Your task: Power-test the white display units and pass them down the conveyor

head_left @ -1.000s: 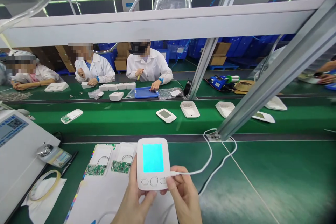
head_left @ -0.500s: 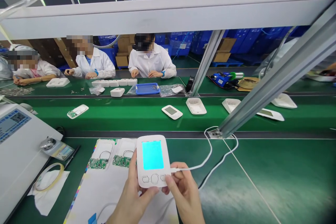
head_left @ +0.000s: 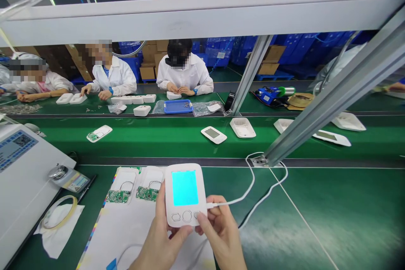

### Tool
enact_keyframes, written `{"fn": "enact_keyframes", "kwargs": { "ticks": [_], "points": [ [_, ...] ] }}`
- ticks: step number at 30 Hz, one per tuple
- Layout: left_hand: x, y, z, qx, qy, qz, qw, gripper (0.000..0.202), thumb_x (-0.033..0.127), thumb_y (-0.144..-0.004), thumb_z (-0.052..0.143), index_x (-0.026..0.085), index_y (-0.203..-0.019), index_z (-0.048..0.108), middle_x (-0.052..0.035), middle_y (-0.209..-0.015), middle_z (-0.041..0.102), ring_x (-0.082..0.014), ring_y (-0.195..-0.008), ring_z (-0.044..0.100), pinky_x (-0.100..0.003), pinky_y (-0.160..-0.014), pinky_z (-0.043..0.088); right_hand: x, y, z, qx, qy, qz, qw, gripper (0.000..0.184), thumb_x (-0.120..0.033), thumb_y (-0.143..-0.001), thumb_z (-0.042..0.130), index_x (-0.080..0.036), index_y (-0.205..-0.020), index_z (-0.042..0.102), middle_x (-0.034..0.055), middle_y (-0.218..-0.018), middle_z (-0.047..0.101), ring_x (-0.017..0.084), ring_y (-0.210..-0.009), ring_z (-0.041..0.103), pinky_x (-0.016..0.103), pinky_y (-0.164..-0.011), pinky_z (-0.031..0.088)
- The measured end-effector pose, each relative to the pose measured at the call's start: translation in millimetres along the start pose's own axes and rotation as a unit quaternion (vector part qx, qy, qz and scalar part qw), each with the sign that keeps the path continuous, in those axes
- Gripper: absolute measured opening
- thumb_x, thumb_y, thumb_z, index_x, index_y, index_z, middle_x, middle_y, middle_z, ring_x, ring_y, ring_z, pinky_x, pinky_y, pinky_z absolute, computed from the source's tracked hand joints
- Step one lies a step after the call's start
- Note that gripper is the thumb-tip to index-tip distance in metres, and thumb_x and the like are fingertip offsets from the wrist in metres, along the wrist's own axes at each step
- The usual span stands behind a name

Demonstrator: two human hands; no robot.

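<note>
One lit white device [head_left: 185,195] sits clamped between left hand [head_left: 163,238], along its left edge, and right hand [head_left: 223,234], at its lower right corner, thumb by a button [head_left: 195,215]. Judged best: left steadies, right thumb presses squarely, cable [head_left: 234,201] unstrained. Circuit boards [head_left: 118,196] limit room beyond the left hand; green bench [head_left: 316,211] extends rightward of the right.

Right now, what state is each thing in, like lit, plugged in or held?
White device, screen lit blue
Left hand, gripping the device's left side
Right hand, gripping the device's lower right
White cable, plugged into the device
Two circuit boards, uncovered
White shell, open side up
Display panel beside the shell, screen unlit
Tape roll, lying flat
</note>
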State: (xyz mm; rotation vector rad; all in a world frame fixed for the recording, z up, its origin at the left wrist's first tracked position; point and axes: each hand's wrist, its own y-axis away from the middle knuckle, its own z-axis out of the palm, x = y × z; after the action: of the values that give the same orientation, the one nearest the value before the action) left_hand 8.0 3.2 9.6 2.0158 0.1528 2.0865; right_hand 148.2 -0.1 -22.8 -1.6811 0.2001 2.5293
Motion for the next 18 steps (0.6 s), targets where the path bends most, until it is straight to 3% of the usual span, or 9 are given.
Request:
{"fn": "enact_keyframes", "kwargs": {
  "ticks": [10, 18],
  "points": [
    [6.4, 0.6, 1.3, -0.004, 0.019, -0.004, 1.0, 0.123, 0.038, -0.08, 0.079, 0.018, -0.159, -0.013, -0.0116, -0.119, 0.073, -0.0248, -0.094, 0.069, -0.029, -0.073, 0.051, 0.2, -0.2, 0.1, 0.007, -0.011, 0.005, 1.0, 0.04, -0.051, -0.083, 0.08, -0.025, -0.099, 0.055, -0.0002, -0.072, 0.073, 0.014, -0.061, 0.063, 0.02, -0.052, 0.05],
    [7.7, 0.9, 1.1, -0.008, 0.018, -0.016, 1.0, 0.127, 0.038, -0.079, 0.079, 0.016, -0.158, -0.018, -0.0103, -0.111, 0.076, -0.0253, -0.093, 0.071, -0.029, -0.074, 0.052, 1.8, -0.1, 0.3, 0.012, -0.005, 0.006, 1.0, 0.04, -0.051, -0.082, 0.08, -0.024, -0.098, 0.056, 0.0, -0.071, 0.071, 0.014, -0.061, 0.062, 0.021, -0.052, 0.049]
  ]
}}
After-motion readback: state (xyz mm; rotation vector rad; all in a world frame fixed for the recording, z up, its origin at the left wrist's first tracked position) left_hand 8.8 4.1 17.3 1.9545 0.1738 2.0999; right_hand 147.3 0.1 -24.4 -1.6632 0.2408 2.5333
